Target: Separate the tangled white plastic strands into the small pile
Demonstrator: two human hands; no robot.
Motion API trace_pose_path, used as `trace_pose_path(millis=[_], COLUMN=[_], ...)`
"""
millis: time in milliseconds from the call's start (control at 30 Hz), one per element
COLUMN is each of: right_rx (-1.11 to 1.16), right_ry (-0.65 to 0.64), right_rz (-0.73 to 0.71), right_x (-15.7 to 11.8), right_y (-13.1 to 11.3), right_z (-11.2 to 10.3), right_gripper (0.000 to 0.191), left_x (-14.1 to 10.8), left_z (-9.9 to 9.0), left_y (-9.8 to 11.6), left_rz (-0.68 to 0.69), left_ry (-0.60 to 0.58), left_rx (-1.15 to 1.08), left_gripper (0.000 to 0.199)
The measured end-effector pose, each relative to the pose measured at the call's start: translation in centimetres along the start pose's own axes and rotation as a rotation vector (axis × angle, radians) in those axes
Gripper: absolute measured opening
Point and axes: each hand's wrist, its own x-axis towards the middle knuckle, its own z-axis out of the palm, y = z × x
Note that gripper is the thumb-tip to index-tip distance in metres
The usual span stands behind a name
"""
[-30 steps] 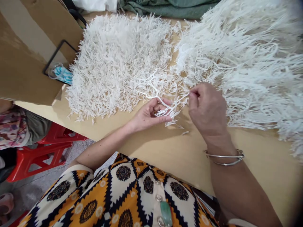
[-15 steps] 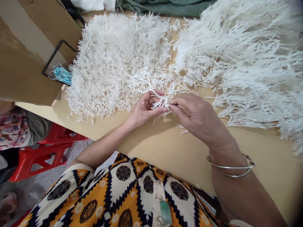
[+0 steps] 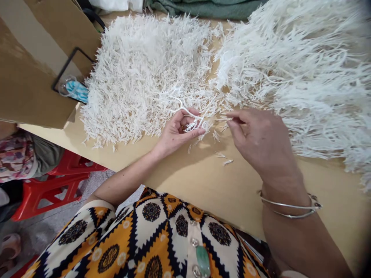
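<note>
My left hand (image 3: pixel 181 131) is closed around a white, branched plastic sprig (image 3: pixel 188 112), its thin stem rising past the fingers toward the pile behind. To the right, my right hand (image 3: pixel 257 135) is held apart from the sprig, thumb and forefinger close together at a small white tip piece (image 3: pixel 224 119); blur hides how firmly it is pinched. A few loose tip pieces (image 3: pixel 228 162) lie on the table below. Behind my left hand spreads a pile of short white tips (image 3: pixel 145 77). Longer white branched strands (image 3: pixel 304 85) are heaped at the right.
A cardboard box (image 3: pixel 43 61) stands at the left, with a black wire holder (image 3: pixel 66 63) and a clear cup with blue-white contents (image 3: pixel 77 90) beside it. Green cloth (image 3: pixel 203 8) lies at the back. Red stools (image 3: pixel 49 193) and part of another person (image 3: pixel 17 154) are at left.
My right hand has pulled away from the sprig to the right. My left hand stays in place, still holding the sprig.
</note>
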Motion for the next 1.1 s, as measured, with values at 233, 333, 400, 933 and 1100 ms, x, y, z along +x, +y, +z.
trace_pose_path(millis=[233,333,400,933,1100], right_rx=[0.493,0.536,0.43,0.484,0.611], right_ry=[-0.134,-0.106,-0.06,-0.01,-0.114], right_rz=[0.07,0.103,0.087,0.023,0.026], right_x=[-0.4,-0.4,-0.3,-0.3,-0.4], right_y=[-3.3,-3.4,-3.0,-2.4,-3.3], right_z=[0.5,1.5,2.2,2.0,2.3], right_gripper=[0.012,0.011,0.01,0.01,0.013], left_x=[-0.2,-0.2,-0.3,0.1,0.1], left_z=[0.3,0.4,0.5,0.3,0.3], left_y=[-0.1,-0.2,-0.1,-0.1,-0.2], left_rz=[0.007,0.022,0.021,0.074,0.023], left_ry=[-0.059,-0.038,-0.035,0.053,0.043], left_rx=[-0.091,-0.084,-0.079,-0.1,-0.168], left_gripper=[0.048,0.049,0.047,0.04,0.042])
